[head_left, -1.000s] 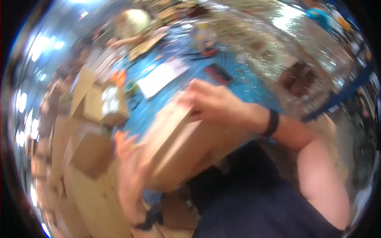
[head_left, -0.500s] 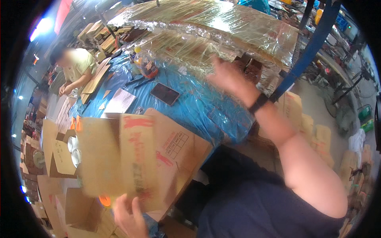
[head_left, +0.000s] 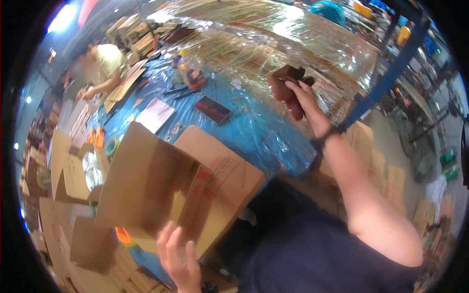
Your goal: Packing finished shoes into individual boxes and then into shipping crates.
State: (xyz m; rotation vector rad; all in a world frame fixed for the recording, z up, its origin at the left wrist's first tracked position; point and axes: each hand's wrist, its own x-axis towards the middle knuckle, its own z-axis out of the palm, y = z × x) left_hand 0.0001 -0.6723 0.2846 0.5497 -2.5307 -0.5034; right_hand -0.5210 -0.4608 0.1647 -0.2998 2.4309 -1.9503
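A cardboard box (head_left: 141, 171) with raised flaps stands before me, its inside partly showing. My left hand (head_left: 178, 256) is at the box's near edge, fingers spread and slightly blurred, with nothing seen in it. Whether its fingertips touch the cardboard I cannot tell. Over the far right part of the table, my right hand (head_left: 309, 100) grips a reddish-brown, block-like tool (head_left: 288, 90) with a stubby lower part. Its exact kind is unclear. Beyond the box lie a dark phone (head_left: 212, 109) and a sheet of paper (head_left: 155, 115) on blue plastic (head_left: 254, 132).
A bottle (head_left: 191, 73) stands farther back, near a large film-wrapped stack (head_left: 273, 29). Orange-handled scissors (head_left: 99, 137) and another carton (head_left: 75, 178) are at left. A blue metal post (head_left: 386, 73) slants up on the right. A co-worker (head_left: 105, 68) sits at far left.
My right hand has closed on the brown tool and lifted it off the wrapped surface. The box's red-printed flap has swung down, showing the inside. My left hand has shifted right.
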